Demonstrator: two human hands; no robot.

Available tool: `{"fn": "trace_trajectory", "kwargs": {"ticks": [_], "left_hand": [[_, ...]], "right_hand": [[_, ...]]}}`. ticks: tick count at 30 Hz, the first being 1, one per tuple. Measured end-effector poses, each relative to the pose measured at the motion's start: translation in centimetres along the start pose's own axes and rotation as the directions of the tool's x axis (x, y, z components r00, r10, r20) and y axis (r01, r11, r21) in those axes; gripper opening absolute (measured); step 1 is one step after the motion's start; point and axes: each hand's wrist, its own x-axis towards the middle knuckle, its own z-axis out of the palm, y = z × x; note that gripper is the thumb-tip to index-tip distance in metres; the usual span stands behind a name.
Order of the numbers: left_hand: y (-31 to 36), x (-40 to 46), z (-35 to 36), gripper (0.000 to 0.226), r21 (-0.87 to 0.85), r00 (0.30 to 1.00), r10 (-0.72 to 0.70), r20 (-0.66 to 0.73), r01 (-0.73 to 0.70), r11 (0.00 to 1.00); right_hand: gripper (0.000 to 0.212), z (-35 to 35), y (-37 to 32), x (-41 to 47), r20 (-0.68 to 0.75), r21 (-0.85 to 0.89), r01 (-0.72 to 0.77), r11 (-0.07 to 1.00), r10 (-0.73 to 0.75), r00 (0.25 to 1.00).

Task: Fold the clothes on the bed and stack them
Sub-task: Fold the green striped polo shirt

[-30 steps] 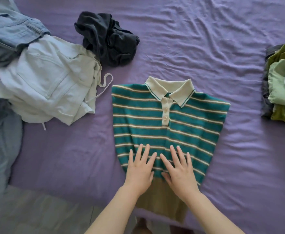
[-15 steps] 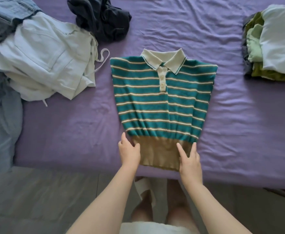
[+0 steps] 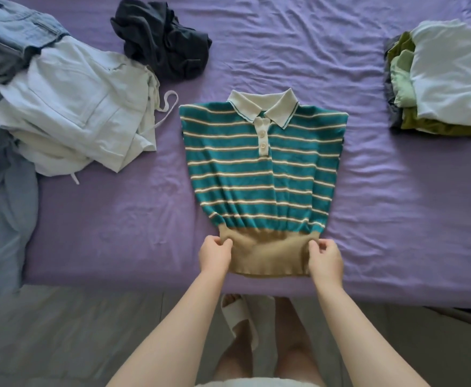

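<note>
From the head view, a teal polo shirt [image 3: 262, 169] with thin white stripes, a cream collar and a tan ribbed hem lies flat, front up, at the near edge of the purple bed [image 3: 368, 205]. The left hand [image 3: 214, 255] pinches the hem's left corner, and the right hand [image 3: 326, 258] pinches its right corner, fingers curled. A folded stack [image 3: 446, 79] sits far right; unfolded clothes [image 3: 75, 107], apparently pale trousers among them, lie left.
</note>
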Motion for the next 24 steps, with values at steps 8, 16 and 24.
{"fn": "trace_trajectory", "kwargs": {"ticks": [8, 16, 24], "left_hand": [[9.0, -0.8, -3.9, 0.007, -0.189, 0.950, 0.261, -0.169, -0.291, 0.938], [16.9, 3.5, -5.3, 0.050, -0.431, 0.975, 0.181, 0.131, -0.108, 0.896], [20.6, 7.9, -3.8, 0.012, 0.046, 0.938, 0.345, -0.046, -0.343, 0.938]], "right_hand": [[0.013, -2.1, -7.8, 3.5, -0.001, 0.149, 0.195, 0.969, -0.197, 0.980], [0.040, -4.0, -14.9, 10.8, 0.398, 0.250, 0.146, 0.957, -0.239, 0.886], [0.015, -3.3, -18.1, 17.6, 0.294, 0.000, 0.416, 0.909, -0.398, 0.869]]}}
